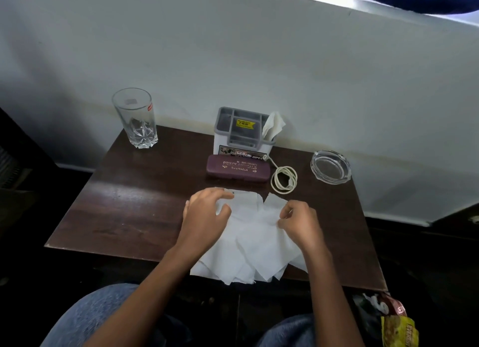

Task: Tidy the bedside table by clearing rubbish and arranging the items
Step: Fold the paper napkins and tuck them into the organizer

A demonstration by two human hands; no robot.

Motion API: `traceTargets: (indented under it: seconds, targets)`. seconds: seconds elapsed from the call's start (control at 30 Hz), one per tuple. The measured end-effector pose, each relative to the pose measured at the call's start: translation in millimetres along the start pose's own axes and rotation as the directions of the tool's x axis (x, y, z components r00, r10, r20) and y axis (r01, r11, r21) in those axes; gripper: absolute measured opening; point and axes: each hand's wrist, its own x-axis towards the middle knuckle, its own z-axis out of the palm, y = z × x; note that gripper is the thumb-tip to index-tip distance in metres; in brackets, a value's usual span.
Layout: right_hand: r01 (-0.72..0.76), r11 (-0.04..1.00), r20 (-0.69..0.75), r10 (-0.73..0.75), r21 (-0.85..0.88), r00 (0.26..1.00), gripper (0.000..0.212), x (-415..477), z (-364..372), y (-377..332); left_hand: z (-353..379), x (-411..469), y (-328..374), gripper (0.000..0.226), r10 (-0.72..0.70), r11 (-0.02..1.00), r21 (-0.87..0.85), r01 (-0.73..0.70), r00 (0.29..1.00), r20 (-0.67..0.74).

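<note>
My left hand (207, 214) pressed the tissue pile (255, 245), fingers spread; my right hand (300, 223) pinched it. One glass (135, 118) upper left, one ashtray (331, 167) right.

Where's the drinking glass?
Head view: the clear drinking glass stands at the far left corner of the dark wooden table, left of the grey plastic organiser box.

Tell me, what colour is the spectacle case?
The spectacle case is dark maroon with gold lettering on its lid, seen best in the head view.
</note>
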Motion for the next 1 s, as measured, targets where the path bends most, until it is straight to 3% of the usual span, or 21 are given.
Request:
traceTargets:
  seconds: [0.2, 0.37, 0.47, 0.53, 0.57, 0.67, 0.8, 0.87, 0.93, 1.0]
  targets:
    - [0.044, 0.995, -0.072, -0.037, 0.093, 0.997, 0.011, -4, -23, -7, -11, -2, 8, 0.025, -0.011, 0.995, -0.099, 0.015, 0.999, 0.034]
    - [0.222, 0.963, -0.067, -0.214, 0.153, 0.975, 0.015, -19, -42, -28, -16, -6, 16, 0.027, 0.091, 0.979, -0.194, -0.057, 0.981, 0.174]
    - [0.341, 0.924, 0.067, -0.357, 0.172, 0.932, 0.022, -30, -51, -47, -16, -8, 17, 0.048, 0.153, 0.953, -0.300, -0.051, 0.933, 0.326]
    - [0.393, 0.900, 0.176, -0.424, 0.188, 0.888, 0.026, -37, -54, -60, -14, -11, 20, 0.062, 0.172, 0.912, -0.409, 0.032, 0.875, 0.453]
    - [0.411, 0.889, 0.207, -0.449, 0.202, 0.869, 0.027, -41, -55, -65, -13, -13, 21, 0.058, 0.178, 0.882, -0.465, 0.075, 0.862, 0.476]
    - [0.423, 0.851, 0.184, -0.490, 0.311, 0.852, 0.022, -47, -53, -76, -17, -14, 24, 0.017, 0.117, 0.846, -0.516, 0.137, 0.896, 0.429]
    - [0.324, 0.813, -0.093, -0.321, 0.483, 0.943, 0.015, -37, -55, -60, -25, -10, 21, 0.023, -0.057, 0.800, -0.532, 0.278, 0.917, 0.394]
    - [0.225, 0.837, -0.214, -0.133, 0.498, 0.968, 0.011, -25, -54, -41, -30, -7, 20, 0.019, -0.170, 0.689, -0.628, 0.362, 0.923, 0.346]
    - [0.088, 0.885, -0.256, 0.036, 0.457, 0.966, 0.011, -14, -47, -21, -34, -2, 19, 0.015, -0.273, 0.553, -0.727, 0.406, 0.913, 0.303]
    - [-0.017, 0.934, -0.218, 0.101, 0.356, 0.971, 0.011, -5, -37, -6, -37, 2, 18, 0.016, -0.344, 0.465, -0.782, 0.414, 0.899, 0.272]
